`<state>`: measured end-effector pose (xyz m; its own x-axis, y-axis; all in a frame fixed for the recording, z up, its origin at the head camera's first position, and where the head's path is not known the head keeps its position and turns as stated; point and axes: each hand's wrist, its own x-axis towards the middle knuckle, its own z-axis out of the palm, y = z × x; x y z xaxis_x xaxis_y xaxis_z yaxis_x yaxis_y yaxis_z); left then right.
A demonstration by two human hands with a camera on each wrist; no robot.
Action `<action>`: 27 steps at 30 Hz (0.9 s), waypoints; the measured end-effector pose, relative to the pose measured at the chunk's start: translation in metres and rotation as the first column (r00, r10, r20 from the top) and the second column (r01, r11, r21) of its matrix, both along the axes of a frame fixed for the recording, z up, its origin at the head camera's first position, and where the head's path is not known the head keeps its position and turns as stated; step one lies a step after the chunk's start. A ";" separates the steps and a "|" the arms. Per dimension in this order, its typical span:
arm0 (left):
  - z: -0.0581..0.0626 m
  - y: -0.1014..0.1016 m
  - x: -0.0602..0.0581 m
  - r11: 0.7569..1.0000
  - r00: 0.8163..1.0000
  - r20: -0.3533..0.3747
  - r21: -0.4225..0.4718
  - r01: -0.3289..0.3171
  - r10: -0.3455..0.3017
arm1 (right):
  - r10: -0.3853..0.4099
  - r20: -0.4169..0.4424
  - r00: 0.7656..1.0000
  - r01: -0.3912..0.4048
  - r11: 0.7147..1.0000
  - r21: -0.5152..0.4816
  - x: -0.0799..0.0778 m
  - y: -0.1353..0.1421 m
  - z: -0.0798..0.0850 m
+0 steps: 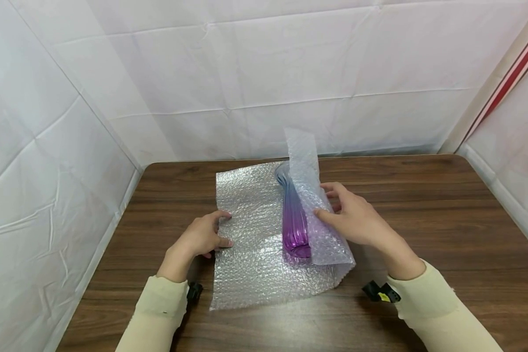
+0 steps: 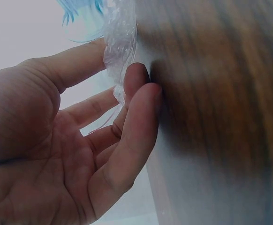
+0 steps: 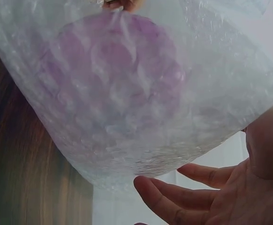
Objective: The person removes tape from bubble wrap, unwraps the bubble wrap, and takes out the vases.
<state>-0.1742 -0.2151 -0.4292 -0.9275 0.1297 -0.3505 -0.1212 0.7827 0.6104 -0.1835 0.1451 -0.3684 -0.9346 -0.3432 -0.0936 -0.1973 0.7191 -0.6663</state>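
A fluted glass vase (image 1: 294,210), blue fading to purple, lies on a sheet of bubble wrap (image 1: 251,259). The sheet's right side is folded up and partly covers the vase. My right hand (image 1: 356,215) holds this folded side, thumb on the near face and fingers behind it. Through the wrap in the right wrist view, the vase (image 3: 117,65) appears as a blurred purple round shape. At the sheet's left edge, my left hand (image 1: 202,234) rests its thumb and index finger on the wrap; its other fingers bend down by the table.
The brown wood-grain table (image 1: 422,205) carries the sheet near its middle. White cloth walls (image 1: 264,73) rise behind the table and at both sides. A red-and-white strip (image 1: 506,85) runs along the back right corner. Dark devices (image 1: 380,292) are strapped at both wrists.
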 end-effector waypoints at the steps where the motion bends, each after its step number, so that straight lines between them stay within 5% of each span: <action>1: 0.000 0.000 0.000 1.000 1.000 0.000 0.000 0.000 0.000 | 0.001 0.003 1.000 -0.001 1.000 -0.002 0.000 0.001 0.000; 27: 0.000 0.000 -0.002 1.000 1.000 0.023 -0.002 0.002 -0.002 | 0.033 -0.075 0.997 -0.031 0.999 0.027 0.000 0.012 -0.003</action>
